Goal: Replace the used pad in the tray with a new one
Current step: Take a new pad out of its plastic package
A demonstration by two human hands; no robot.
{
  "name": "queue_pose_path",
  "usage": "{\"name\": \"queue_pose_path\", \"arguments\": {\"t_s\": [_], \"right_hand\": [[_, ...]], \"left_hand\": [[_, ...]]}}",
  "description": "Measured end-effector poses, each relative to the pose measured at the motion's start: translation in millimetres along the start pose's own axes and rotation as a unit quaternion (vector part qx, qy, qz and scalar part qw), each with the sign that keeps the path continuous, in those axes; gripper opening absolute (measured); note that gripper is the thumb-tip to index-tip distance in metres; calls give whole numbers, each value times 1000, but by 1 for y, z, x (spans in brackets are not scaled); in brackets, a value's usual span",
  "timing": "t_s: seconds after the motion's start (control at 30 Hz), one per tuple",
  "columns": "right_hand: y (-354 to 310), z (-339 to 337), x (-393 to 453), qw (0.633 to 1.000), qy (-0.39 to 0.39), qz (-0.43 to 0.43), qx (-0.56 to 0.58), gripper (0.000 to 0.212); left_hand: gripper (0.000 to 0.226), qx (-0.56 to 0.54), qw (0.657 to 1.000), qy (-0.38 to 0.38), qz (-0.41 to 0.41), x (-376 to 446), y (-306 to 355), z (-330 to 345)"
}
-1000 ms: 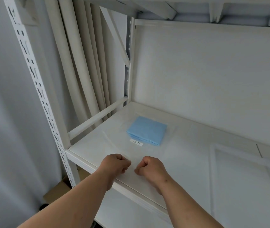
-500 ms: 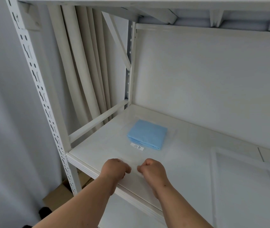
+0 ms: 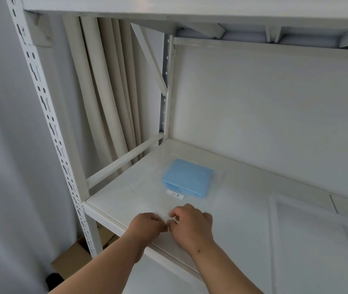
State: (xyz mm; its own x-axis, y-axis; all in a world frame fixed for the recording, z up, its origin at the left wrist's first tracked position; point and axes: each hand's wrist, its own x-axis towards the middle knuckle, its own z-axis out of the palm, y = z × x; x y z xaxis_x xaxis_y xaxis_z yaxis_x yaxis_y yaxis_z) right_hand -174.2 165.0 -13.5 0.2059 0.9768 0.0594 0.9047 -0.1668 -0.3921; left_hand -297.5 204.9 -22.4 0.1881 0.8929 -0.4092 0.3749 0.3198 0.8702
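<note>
The clear bag (image 3: 190, 194) around the folded blue pad (image 3: 187, 177) is thin and nearly invisible against the white shelf (image 3: 115, 198), so the likeliest failure is a missed or slipping pinch: if the fingers close on only one layer of film, the opening will not part, and a hard tug could drag the whole packet off the front edge or tear the film unevenly.

The pad lies inside the bag towards the back of the shelf, beyond a small white label (image 3: 174, 194). A pale tray (image 3: 272, 230) (its contents cannot be made out) sits to the right.

Both forearms reach up from below. The left hand (image 3: 145, 225) and right hand (image 3: 191, 224) meet knuckle to knuckle at the bag's near edge, fingers curled and apparently pinching the film, though the grip itself is hard to confirm.
</note>
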Motion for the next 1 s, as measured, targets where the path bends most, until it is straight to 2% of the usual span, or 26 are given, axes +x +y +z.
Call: {"name": "queue_pose_path", "arguments": {"t_s": [0.1,0.27,0.43,0.57,0.63,0.7,0.77,0.83,0.9,0.97,1.0], "right_hand": [[-8,1,3,998,-24,-38,36,21],[-3,13,7,985,-34,33,167,27],[-7,21,7,988,-19,53,142,34],[9,19,14,979,27,138,146,35],[16,17,15,976,24,146,160,34],[16,17,12,976,15,139,167,32],[14,17,8,979,3,115,171,27],[8,14,5,983,-6,82,167,16],[3,9,5,986,6,62,157,11],[0,4,6,986,31,54,156,8],[-1,0,6,986,44,53,154,8]], "left_hand": [[13,6,1000,-19,10,-5,-1,1],[14,17,1000,-3,-4,-9,1,-1],[18,80,997,14,0,-10,5,2],[7,188,982,13,29,-15,-3,9],[10,181,982,38,48,-16,-7,9],[19,183,974,111,76,-16,-9,6],[22,252,932,213,151,-20,-10,2],[37,343,860,262,272,-19,-14,2],[47,437,780,248,372,-13,-19,1],[37,505,715,211,434,-7,-20,-1],[28,522,696,194,454,-5,-20,-3]]}}
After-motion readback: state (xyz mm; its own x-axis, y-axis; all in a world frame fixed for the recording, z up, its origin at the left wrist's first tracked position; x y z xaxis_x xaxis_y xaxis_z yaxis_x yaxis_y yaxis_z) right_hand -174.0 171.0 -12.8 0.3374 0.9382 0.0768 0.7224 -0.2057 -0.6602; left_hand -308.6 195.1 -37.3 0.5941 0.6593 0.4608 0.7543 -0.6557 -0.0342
